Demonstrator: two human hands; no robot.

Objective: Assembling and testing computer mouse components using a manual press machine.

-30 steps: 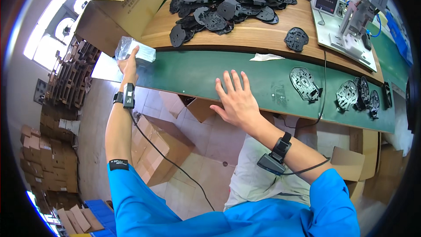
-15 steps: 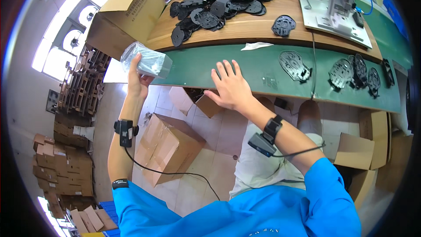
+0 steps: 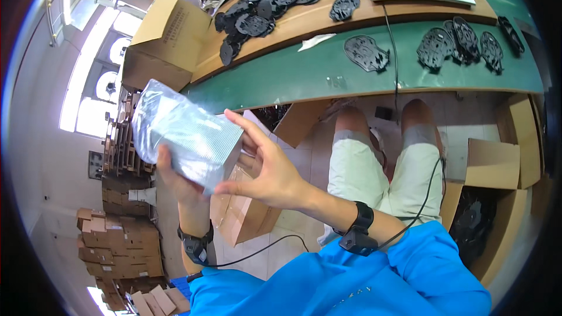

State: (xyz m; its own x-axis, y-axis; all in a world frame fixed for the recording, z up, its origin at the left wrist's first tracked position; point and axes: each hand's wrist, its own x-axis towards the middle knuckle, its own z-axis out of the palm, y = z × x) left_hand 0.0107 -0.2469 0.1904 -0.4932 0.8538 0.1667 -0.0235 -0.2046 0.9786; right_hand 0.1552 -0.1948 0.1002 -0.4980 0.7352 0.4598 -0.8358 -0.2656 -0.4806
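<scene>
The silvery plastic-wrapped pack (image 3: 186,140) has come off the far left end of the green worktop (image 3: 304,76), where the left hand was reaching for it a second ago, and is now held up close in front of the chest, at about 9 o'clock in the view. The left hand (image 3: 175,178) grips it from below, fingers curled round its underside; most of that hand is hidden behind the pack, so how tightly it clamps is hard to say. The right hand (image 3: 266,169), which lay flat on the worktop edge a moment back, has lifted and come across: its fingers (image 3: 249,126) are spread and loosely curved, thumb and fingertips touching the pack's near end.

With both hands now on the pack, it looks ready to be turned over or opened, probably along that near end.

Up at 12 o'clock a heap of black flat parts (image 3: 263,0) lies on the wooden shelf, more black plates (image 3: 462,44) toward 2 o'clock, and an open cardboard box (image 3: 167,38) sits at 10 o'clock
</scene>
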